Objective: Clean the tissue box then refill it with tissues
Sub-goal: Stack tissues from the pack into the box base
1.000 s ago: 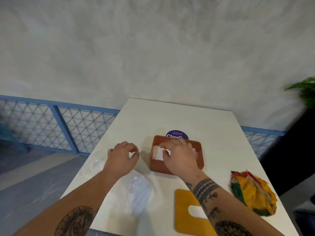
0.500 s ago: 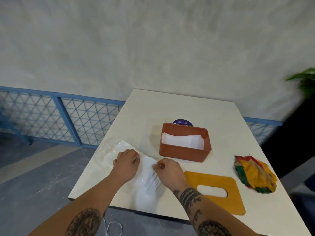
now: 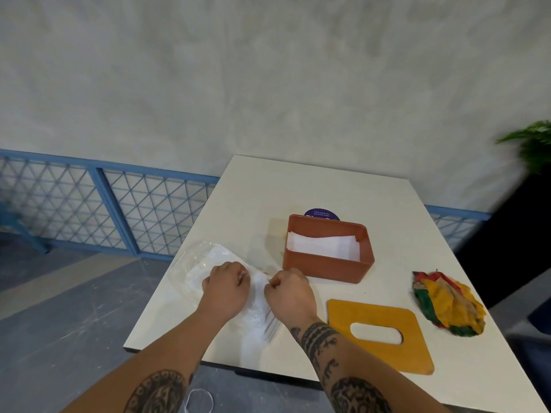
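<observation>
Landmark: open terracotta-coloured rectangular plastic tissue box (image 3: 328,265), lid off, a partial layer of white tissues (image 3: 322,247) inside, probably left open for refilling.
Packet: clear plastic packet of white tissues (image 3: 208,263), left of the box, near the white table (image 3: 298,186)'s left edge.
Left hand (image 3: 226,289): fingers curled tight, pinching the packet's plastic.
Right hand (image 3: 290,296): closed likewise on the plastic just beside it, seemingly to pull the wrap apart.
Lid: flat yellow slotted lid (image 3: 380,333), in front of the box, parked clear.
Cloth: crumpled multicoloured cloth (image 3: 448,302), right of the box, set aside.
Room: bare tabletop between packet and box gives a short open path.
</observation>
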`<state>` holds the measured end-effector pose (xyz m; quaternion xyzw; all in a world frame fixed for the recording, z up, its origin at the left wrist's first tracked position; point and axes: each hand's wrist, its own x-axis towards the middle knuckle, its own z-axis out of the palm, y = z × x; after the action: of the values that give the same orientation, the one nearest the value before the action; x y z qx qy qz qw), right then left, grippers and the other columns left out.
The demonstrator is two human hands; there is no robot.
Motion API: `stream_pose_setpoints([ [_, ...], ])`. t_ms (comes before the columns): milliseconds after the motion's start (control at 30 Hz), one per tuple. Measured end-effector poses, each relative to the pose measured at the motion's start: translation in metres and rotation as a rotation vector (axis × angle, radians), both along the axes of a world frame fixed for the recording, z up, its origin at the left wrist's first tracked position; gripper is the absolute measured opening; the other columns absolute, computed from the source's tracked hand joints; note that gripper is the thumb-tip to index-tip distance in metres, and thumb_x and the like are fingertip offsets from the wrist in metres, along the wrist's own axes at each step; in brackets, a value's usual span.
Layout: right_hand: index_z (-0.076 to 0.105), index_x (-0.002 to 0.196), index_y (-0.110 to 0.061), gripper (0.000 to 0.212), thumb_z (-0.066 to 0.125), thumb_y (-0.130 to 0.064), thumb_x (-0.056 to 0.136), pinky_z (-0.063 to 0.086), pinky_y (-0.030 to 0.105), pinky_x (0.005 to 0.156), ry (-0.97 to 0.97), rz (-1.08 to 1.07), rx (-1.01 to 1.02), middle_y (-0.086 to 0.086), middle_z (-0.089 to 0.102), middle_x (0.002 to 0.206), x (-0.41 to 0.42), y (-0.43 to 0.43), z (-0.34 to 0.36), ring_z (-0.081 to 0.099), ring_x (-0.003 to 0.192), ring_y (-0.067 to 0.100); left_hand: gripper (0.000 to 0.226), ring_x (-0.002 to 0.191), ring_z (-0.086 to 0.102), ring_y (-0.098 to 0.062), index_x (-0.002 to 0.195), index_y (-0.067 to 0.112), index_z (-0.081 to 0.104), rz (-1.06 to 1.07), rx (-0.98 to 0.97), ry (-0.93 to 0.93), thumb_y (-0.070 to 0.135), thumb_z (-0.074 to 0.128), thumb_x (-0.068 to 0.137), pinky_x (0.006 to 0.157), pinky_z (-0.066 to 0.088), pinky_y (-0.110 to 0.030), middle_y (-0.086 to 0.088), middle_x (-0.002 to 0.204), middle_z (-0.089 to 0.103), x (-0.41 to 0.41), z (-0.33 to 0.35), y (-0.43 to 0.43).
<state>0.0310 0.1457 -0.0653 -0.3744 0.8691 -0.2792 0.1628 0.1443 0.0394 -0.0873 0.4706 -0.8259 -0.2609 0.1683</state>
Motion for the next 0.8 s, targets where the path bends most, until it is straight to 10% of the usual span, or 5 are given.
stream_pose_setpoints([
  [133,0.068,0.082,-0.013,0.008,0.064,-0.017,0.088,0.044,0.012,0.068,-0.048,0.004,-0.120,-0.002,0.054,0.098,0.002,-0.002,0.012,0.057,0.083,0.013,0.021,0.096,0.055,-0.018,0.092,0.020,0.063,0.031,-0.067,-0.051,0.026,0.045,0.101,0.093,0.033,-0.035,0.009,0.092,0.063,0.002,0.004,-0.002],
  [500,0.057,0.106,-0.017,0.015,0.055,-0.013,0.092,0.044,0.019,0.049,-0.553,-0.238,-0.235,0.000,0.062,0.081,-0.003,0.015,0.024,0.054,0.061,0.012,0.022,0.113,0.052,-0.020,0.100,0.024,0.060,0.072,0.020,-0.157,0.028,0.039,0.103,0.118,0.019,-0.053,0.012,0.096,0.053,0.007,0.013,-0.006],
  [633,0.060,0.117,-0.022,0.023,0.053,-0.014,0.096,0.051,0.025,0.081,-0.372,-0.173,-0.211,-0.002,0.064,0.113,-0.012,0.021,0.031,0.061,0.098,0.016,0.019,0.113,0.051,-0.020,0.094,0.028,0.055,0.044,0.036,-0.181,0.030,0.039,0.103,0.118,0.018,-0.053,0.012,0.097,0.052,0.008,0.014,-0.004],
  [800,0.064,0.117,-0.024,0.020,0.053,-0.021,0.100,0.045,0.018,0.072,-0.194,-0.092,-0.136,-0.005,0.062,0.109,-0.021,0.026,0.039,0.060,0.095,0.013,0.025,0.117,0.051,-0.021,0.105,0.027,0.063,0.026,0.033,-0.204,0.032,0.039,0.103,0.119,0.018,-0.053,0.012,0.104,0.054,0.007,0.015,-0.001],
])
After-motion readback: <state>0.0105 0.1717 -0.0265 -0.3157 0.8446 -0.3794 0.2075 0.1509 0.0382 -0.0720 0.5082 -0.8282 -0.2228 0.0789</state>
